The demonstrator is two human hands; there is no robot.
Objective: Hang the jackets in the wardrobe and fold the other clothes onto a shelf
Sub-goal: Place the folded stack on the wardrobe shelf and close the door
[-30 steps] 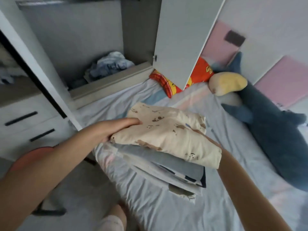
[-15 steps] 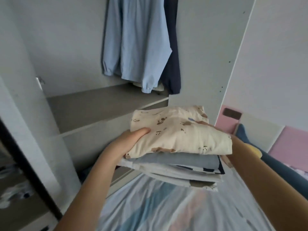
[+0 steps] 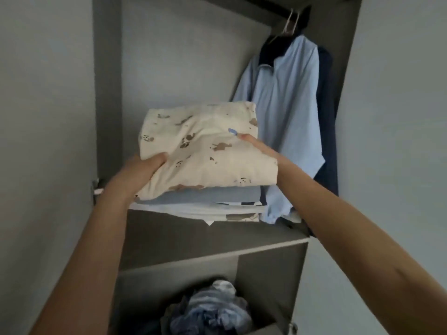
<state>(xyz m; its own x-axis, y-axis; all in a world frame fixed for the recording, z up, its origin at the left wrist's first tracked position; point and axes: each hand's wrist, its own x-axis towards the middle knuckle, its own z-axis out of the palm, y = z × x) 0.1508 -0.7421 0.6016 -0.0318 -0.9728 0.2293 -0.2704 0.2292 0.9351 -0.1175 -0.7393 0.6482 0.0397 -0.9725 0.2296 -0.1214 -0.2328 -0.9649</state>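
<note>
Folded stack arriving at the wardrobe shelf

A light blue jacket and a navy jacket already hang at the right. The stack of folded clothes is over the shelf's middle, with left hand and right hand fingers grasping its sides. Crumpled clothes below look left to fold.

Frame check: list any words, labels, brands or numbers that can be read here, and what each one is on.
No readable text in this frame.
Cream garment on top of the stack of folded clothes: small brown animal figures only, no letters.
Blue tab on that garment: too small and blurred to read.
Light blue jacket on its hanger: no label or print visible.
</note>
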